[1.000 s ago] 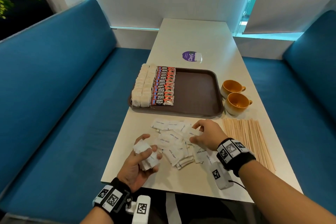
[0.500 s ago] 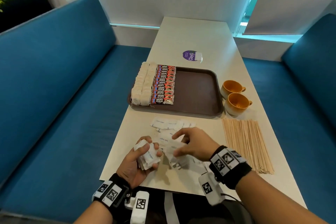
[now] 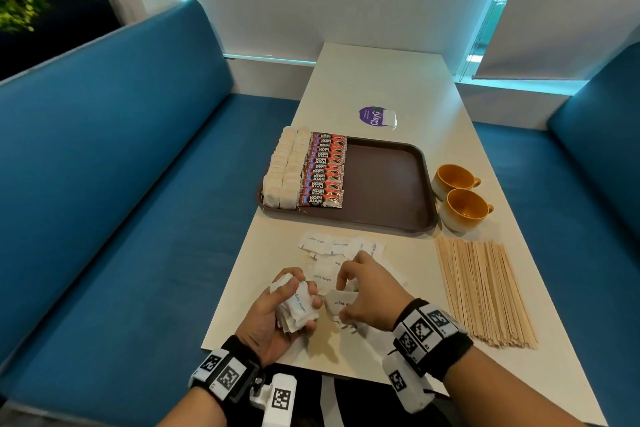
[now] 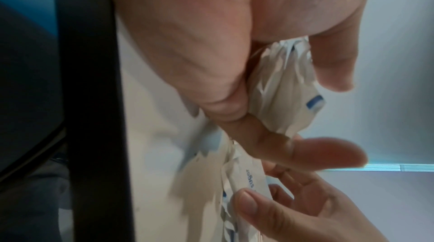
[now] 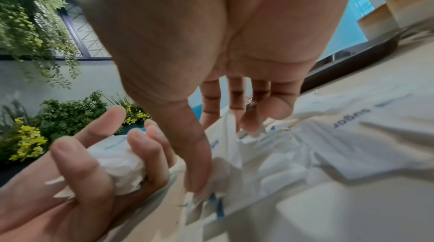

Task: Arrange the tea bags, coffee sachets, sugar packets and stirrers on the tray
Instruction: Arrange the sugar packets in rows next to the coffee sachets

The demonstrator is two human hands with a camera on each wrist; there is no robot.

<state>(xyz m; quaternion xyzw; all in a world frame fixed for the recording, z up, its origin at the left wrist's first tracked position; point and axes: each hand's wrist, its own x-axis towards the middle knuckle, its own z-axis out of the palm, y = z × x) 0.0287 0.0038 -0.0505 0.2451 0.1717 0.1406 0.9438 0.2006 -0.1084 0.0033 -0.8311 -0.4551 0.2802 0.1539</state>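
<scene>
Here, from the head view, a brown tray [image 3: 381, 180] lies mid-table; tea bags [image 3: 282, 172] and coffee sachets [image 3: 323, 172] fill its left side in neat rows, the rest bare. Just nearer than the tray, loose sugar packets [image 3: 341, 246] lie scattered, and stirrers [image 3: 485, 291] sit beyond its near right corner, beside two cups [image 3: 462, 198]. The left hand [image 3: 277, 315] is curled around a stack of packets [image 3: 298, 305]; the right hand [image 3: 367, 295] pinches one packet beside it. From the left wrist, the stack [image 4: 281, 93] looks uneven and crumpled, so packets could slip out if the grip loosens while adding more. From the right wrist, thumb and fingers [image 5: 211, 104] close on a packet [image 5: 227, 134] in the pile; motion blur hides whether one packet or several are caught, and most print is unreadable.
</scene>
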